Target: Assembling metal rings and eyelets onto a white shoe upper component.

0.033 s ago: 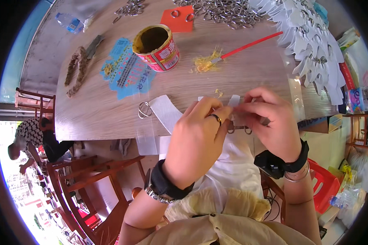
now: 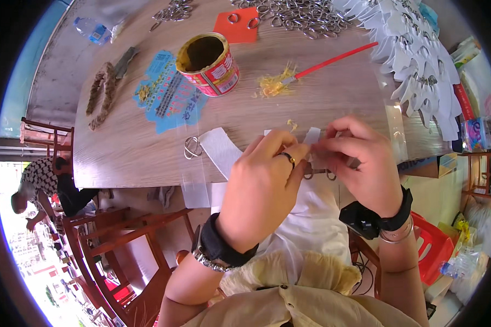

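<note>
My left hand (image 2: 267, 177) and my right hand (image 2: 363, 158) meet at the table's near edge, fingertips pinched together on a white fabric strip (image 2: 312, 134). Much of that strip is hidden by the fingers. Two metal rings (image 2: 330, 174) show just below the fingertips, and how they join the strip is hidden. A wider white strip (image 2: 221, 150) lies beside my left hand, partly under it. To its left are metal rings (image 2: 192, 147) near a clear plastic strip (image 2: 195, 188). Beyond my hands, a red-handled brush (image 2: 335, 59) rests with its bristles in yellow residue (image 2: 275, 84).
A red open can (image 2: 221, 79) stands on a blue sheet (image 2: 169, 109). Behind it are an orange-red card (image 2: 235, 30) and piled metal rings (image 2: 297, 15). White pieces with rings (image 2: 420, 65) hang at the right. A brown braided loop (image 2: 101, 98) lies left; another person (image 2: 38, 182) bends over beyond.
</note>
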Demonstrator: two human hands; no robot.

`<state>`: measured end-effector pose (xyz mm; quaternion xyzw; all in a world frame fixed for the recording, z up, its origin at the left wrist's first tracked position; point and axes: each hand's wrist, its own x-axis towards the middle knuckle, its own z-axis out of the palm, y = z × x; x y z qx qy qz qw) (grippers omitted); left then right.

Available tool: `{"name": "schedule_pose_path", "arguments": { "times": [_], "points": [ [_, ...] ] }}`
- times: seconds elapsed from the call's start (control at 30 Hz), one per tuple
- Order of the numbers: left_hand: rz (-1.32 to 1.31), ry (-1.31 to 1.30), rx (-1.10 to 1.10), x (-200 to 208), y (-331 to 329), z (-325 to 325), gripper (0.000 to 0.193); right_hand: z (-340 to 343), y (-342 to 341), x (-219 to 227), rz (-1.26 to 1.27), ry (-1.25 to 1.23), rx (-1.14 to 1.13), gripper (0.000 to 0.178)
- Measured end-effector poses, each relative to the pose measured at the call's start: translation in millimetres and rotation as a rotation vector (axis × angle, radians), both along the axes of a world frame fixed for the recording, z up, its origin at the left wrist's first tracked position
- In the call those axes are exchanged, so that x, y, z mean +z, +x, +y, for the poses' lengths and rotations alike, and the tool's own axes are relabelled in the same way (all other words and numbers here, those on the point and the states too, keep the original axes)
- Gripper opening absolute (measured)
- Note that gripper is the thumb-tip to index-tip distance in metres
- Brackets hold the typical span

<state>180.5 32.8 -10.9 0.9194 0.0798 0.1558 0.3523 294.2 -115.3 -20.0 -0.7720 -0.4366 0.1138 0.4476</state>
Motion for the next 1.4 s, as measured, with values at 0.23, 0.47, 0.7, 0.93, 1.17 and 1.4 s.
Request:
{"name": "schedule_pose_path", "arguments": {
  "times": [0.23,0.47,0.7,0.93,1.17,1.4],
  "points": [
    [0.100,-0.107,0.023,5.8,5.6,4.5,0.017,4.8,1.7,-1.5,0.107,0.039,0.015,0.018],
    [0.114,-0.197,-0.014,0.3,8.5,12.1,0.017,8.5,4.9,4.2,0.076,-0.003,0.085,0.016],
    [0.138,-0.187,-0.010,1.0,12.7,14.6,0.015,10.8,8.9,7.8,0.010,-0.067,0.130,0.010],
    [0.119,-0.210,0.053,-4.8,14.3,11.8,0.016,15.2,6.8,6.5,-0.093,-0.122,0.097,0.015],
    [0.139,-0.261,0.108,-4.6,17.6,12.6,0.016,16.0,2.4,2.5,-0.009,-0.102,0.008,0.012],
    [0.150,-0.240,0.160,-3.4,20.5,6.0,0.014,20.2,-0.6,7.8,-0.009,-0.171,-0.076,0.010]
  ]
}}
